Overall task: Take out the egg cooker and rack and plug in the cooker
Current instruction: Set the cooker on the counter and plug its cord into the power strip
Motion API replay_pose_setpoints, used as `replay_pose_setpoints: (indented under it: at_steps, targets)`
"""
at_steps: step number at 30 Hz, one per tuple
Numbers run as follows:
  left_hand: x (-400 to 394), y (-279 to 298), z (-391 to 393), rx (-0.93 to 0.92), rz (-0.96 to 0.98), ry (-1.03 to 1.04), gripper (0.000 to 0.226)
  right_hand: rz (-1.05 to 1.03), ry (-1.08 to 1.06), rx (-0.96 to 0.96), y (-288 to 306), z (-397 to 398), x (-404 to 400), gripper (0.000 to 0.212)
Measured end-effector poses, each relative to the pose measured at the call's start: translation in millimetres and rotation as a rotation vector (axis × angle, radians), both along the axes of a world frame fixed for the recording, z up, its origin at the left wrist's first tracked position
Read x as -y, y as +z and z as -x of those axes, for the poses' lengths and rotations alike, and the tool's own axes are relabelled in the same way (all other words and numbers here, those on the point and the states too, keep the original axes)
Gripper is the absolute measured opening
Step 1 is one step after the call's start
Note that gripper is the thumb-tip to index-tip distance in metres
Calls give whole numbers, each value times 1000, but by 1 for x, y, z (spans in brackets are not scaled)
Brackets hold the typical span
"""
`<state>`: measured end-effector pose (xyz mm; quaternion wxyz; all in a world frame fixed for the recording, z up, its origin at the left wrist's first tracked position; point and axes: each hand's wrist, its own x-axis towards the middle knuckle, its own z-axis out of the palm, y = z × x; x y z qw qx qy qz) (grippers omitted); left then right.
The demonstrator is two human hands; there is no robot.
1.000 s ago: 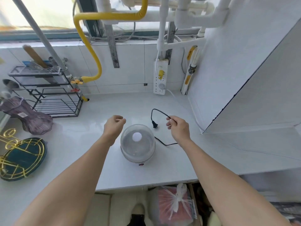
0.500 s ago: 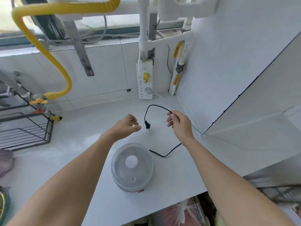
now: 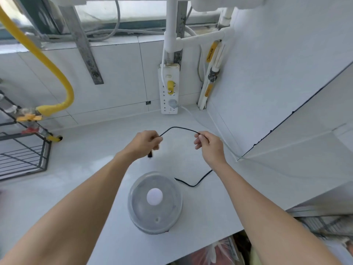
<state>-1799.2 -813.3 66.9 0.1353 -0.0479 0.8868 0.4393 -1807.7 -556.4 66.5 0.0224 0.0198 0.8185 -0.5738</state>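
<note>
Both hands now hold the black cord: your left hand has just closed near the plug, right hand pinching. Cooker sits at six o'clock; power strip waits at twelve.

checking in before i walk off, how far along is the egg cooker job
Done: the egg cooker sits on the counter with its clear lid on. The rack cannot be told apart under the lid. In hand: the left hand and right hand both hold the black cord, plug hanging below the left hand. Left: pushing the plug into the power strip on the wall.
</note>
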Motion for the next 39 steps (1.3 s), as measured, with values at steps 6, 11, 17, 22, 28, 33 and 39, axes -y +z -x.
replay_pose_setpoints:
  at_steps: [6,11,17,22,28,33,39]
  targets:
    - [47,-7,0,44,29,163,20,-184,10,31,-18,7,3,41]
    - [38,-5,21,-92,185,217,27,-775,367,-157,-43,2,8,55]
    - [26,-6,39,-117,-1,356,13,-1032,585,187,-74,-5,0,75]
    - [32,-7,43,-196,-389,655,17,-1013,414,42,-76,-4,3,59]
    - [22,-6,54,-122,-839,727,32,-835,285,-109,-58,18,24,55]
    - [13,-10,62,-45,-1163,699,19,-823,250,-60,-56,36,35,71]
    - [6,-11,64,-17,-1379,719,12,-866,386,-83,-62,35,20,72]
